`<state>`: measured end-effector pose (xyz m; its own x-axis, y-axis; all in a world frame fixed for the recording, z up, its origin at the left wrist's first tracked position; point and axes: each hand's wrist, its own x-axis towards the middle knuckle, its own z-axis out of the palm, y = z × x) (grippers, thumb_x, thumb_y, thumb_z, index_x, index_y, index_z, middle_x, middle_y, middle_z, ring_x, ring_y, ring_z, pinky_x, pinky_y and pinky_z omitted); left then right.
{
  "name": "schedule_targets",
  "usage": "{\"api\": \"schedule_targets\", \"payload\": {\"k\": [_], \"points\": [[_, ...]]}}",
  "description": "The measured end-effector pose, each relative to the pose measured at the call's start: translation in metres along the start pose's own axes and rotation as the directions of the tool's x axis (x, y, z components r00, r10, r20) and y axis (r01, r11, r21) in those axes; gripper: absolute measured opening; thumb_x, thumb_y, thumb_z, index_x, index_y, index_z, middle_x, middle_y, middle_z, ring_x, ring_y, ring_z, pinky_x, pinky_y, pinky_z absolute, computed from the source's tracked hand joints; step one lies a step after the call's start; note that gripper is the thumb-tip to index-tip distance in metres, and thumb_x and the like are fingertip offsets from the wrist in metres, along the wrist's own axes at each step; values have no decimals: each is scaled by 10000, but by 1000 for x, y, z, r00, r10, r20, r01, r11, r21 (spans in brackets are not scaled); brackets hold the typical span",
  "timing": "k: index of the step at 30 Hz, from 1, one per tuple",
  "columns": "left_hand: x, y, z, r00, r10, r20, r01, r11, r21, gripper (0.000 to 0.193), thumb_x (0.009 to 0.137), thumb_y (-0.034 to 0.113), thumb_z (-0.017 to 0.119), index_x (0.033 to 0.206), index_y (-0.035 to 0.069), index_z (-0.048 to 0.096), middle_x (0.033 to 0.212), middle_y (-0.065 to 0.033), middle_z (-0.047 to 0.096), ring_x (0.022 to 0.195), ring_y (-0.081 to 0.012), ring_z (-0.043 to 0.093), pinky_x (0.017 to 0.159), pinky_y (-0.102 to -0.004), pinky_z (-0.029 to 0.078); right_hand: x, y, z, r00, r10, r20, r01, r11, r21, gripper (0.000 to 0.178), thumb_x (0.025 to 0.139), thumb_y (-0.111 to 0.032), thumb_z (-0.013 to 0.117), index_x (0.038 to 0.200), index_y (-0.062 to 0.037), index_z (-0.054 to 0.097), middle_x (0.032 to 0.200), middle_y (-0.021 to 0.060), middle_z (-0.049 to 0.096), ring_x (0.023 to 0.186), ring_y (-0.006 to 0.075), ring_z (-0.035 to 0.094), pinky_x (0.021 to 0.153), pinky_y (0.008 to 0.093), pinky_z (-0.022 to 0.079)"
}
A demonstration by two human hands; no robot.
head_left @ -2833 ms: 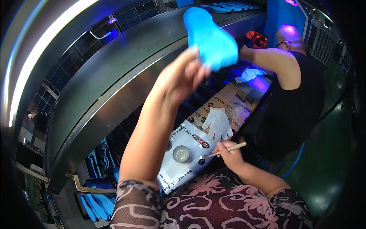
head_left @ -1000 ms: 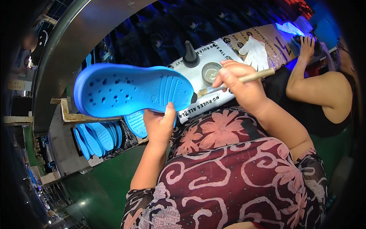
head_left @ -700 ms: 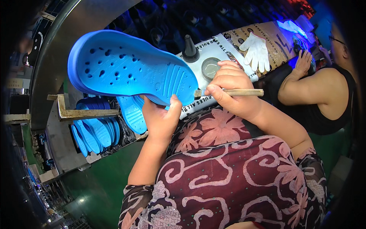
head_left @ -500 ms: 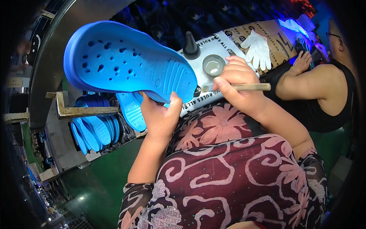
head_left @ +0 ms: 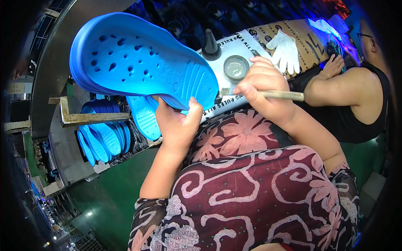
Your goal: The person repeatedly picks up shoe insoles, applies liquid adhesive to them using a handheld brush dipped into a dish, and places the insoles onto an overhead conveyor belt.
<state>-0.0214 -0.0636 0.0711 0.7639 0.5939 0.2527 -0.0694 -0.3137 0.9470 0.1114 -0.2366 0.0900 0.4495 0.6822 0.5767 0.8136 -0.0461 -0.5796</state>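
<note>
My left hand (head_left: pixel 179 123) grips a large blue sole-shaped shoe piece (head_left: pixel 167 79) by its narrow end, thumb on the upper face. Small holes dot its wide end, and ridges cross the narrow end. Closed round a brush (head_left: pixel 282 96) with a pale wooden handle, my right hand (head_left: pixel 266 90) holds the dark bristles at the piece's right tip; they seem to touch its edge. Just beyond that hand stands a small round cup (head_left: pixel 235 68) of cloudy liquid. A black cone-shaped nozzle (head_left: pixel 210 45) rises beside the cup.
Several blue shoe pieces (head_left: pixel 104 142) lie at the lower left, behind a worn metal bracket (head_left: pixel 94 119). A white glove (head_left: pixel 285 51) rests on brown printed wrapping (head_left: pixel 307 39) at the back right. Another person (head_left: pixel 347 92) sits close on the right.
The brush and my right hand have shifted slightly, the handle end moving right and down. The blue piece has tilted a little in my left hand, its wide end rising.
</note>
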Motion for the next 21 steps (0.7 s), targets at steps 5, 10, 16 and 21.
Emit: {"api": "schedule_targets", "payload": {"k": [5, 10, 16, 21], "points": [[-1, -2, 3, 1000, 29, -1, -28, 998, 61, 397, 713, 40, 615, 1077, -51, 485, 935, -133, 607, 843, -196, 592, 786, -309, 468, -5, -1, 2, 995, -33, 96, 31, 999, 24, 178, 827, -185, 621, 692, -77, 661, 612, 37, 558, 630, 220, 537, 862, 389, 401], [-1, -11, 6, 995, 94, -35, -92, 995, 39, 381, 702, 31, 618, 1055, -50, 501, 920, -136, 610, 807, -204, 599, 765, -306, 475, -3, -1, -1, 999, -28, 42, 26, 998, 58, 173, 795, -192, 671, 675, -68, 657, 595, 47, 548, 608, 229, 528, 820, 375, 419], [2, -9, 8, 985, 154, -78, -153, 988, 29, 353, 692, 22, 624, 1023, -48, 521, 892, -141, 623, 780, -214, 612, 743, -312, 483, -3, -4, 4, 997, -64, 49, 62, 997, 38, 212, 839, -180, 610, 665, -67, 650, 578, 52, 541, 603, 229, 535, 818, 373, 423], [2, -11, 6, 979, 186, -84, -184, 983, 27, 337, 687, 14, 624, 1004, -45, 526, 850, -135, 633, 741, -215, 623, 715, -313, 490, 0, -4, 1, 1000, -23, -2, 23, 994, 105, 219, 844, -164, 596, 661, -57, 652, 579, 58, 548, 590, 230, 524, 793, 368, 426]]}}
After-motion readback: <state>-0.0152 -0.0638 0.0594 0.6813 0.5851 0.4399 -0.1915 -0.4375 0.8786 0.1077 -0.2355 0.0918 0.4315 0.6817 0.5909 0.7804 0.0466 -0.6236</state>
